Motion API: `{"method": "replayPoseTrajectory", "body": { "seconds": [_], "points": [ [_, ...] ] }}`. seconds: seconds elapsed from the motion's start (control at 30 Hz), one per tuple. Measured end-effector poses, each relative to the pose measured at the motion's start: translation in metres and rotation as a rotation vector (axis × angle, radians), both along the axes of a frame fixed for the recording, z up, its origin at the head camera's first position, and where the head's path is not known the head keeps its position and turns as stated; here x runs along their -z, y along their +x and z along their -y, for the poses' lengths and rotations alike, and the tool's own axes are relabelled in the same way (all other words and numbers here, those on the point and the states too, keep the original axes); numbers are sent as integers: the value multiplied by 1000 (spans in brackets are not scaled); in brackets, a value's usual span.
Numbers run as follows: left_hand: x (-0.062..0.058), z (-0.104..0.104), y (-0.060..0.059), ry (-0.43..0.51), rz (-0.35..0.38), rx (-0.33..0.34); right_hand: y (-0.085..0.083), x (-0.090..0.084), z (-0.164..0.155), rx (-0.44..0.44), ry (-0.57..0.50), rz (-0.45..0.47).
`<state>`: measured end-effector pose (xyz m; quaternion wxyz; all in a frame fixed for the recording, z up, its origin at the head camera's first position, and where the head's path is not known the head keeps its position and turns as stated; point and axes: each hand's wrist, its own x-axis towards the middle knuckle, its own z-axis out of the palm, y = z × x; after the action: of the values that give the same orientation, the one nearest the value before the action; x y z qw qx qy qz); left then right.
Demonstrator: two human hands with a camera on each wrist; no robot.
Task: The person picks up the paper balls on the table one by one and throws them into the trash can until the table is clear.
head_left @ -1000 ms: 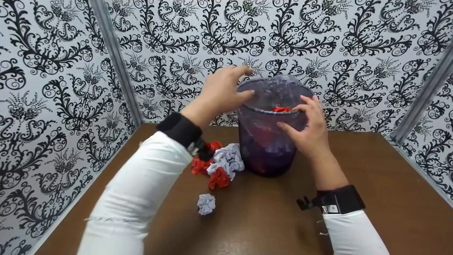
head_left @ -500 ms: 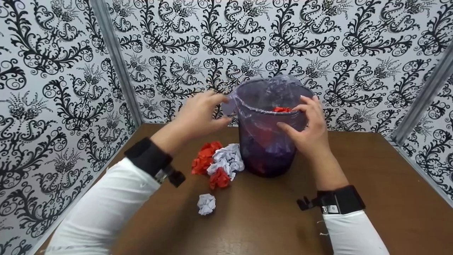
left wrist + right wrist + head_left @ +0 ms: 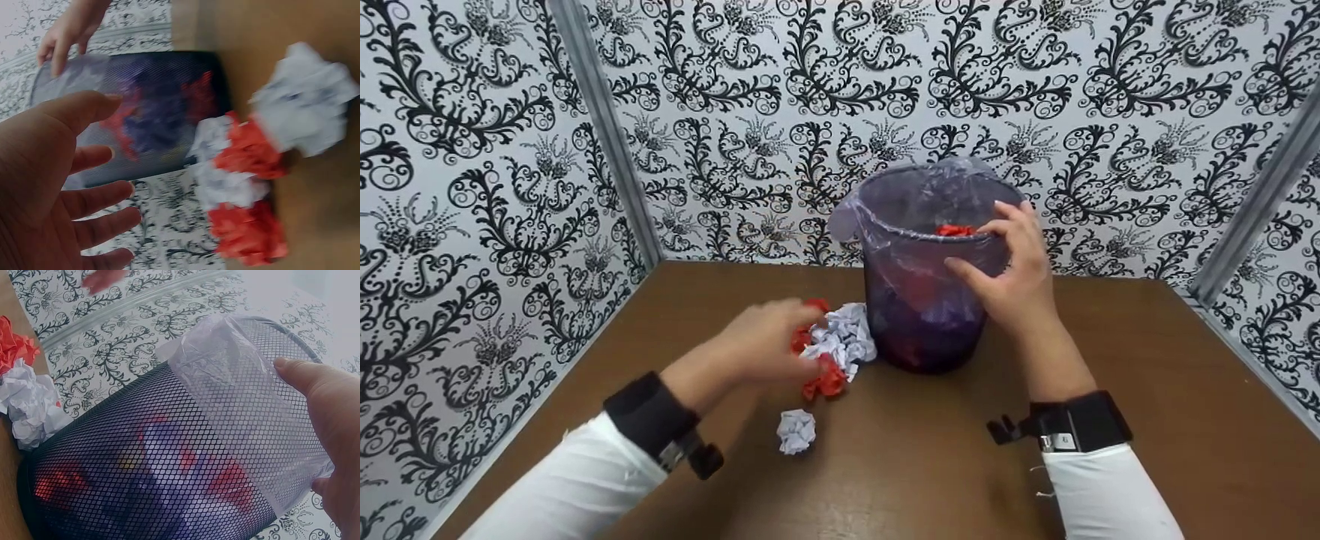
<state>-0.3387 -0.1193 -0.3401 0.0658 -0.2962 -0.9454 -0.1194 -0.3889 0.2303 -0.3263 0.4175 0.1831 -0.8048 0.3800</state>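
Note:
A dark mesh bin point(image 3: 926, 315) with a clear plastic liner point(image 3: 885, 206) stands at the back of the brown table point(image 3: 915, 465), with red and white paper inside. My right hand point(image 3: 971, 247) grips its near rim, thumb on the outside; the right wrist view shows the thumb point(image 3: 315, 382) pressed on the liner point(image 3: 236, 382). My left hand point(image 3: 799, 330) hovers low over a pile of crumpled red and white paper balls point(image 3: 844, 341) left of the bin. In the left wrist view that left hand point(image 3: 112, 154) is spread and holds nothing, close to the paper balls point(image 3: 247, 169).
A single white paper ball point(image 3: 796, 430) lies apart, nearer to me. Patterned black-and-white walls point(image 3: 472, 187) enclose the table on the left, back and right. Bare tabletop stretches in front of and to the right of the bin.
My left hand has left the bin's rim and dropped down-left to the paper pile on the table. The right hand and bin have stayed put.

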Motion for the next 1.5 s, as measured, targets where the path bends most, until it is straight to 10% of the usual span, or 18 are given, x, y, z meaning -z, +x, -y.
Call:
{"method": "replayPoseTrajectory", "body": {
  "seconds": [0.2,0.73,1.23,1.5],
  "points": [
    [33,8,20,59,194,54,-1,1,1,-15,-4,-41],
    [75,16,29,-14,226,78,2,0,1,1,4,-21],
    [85,18,21,91,252,197,0,1,0,-16,-8,-18],
    [69,15,20,83,243,180,1,0,1,-11,-4,-13]
  ]
}}
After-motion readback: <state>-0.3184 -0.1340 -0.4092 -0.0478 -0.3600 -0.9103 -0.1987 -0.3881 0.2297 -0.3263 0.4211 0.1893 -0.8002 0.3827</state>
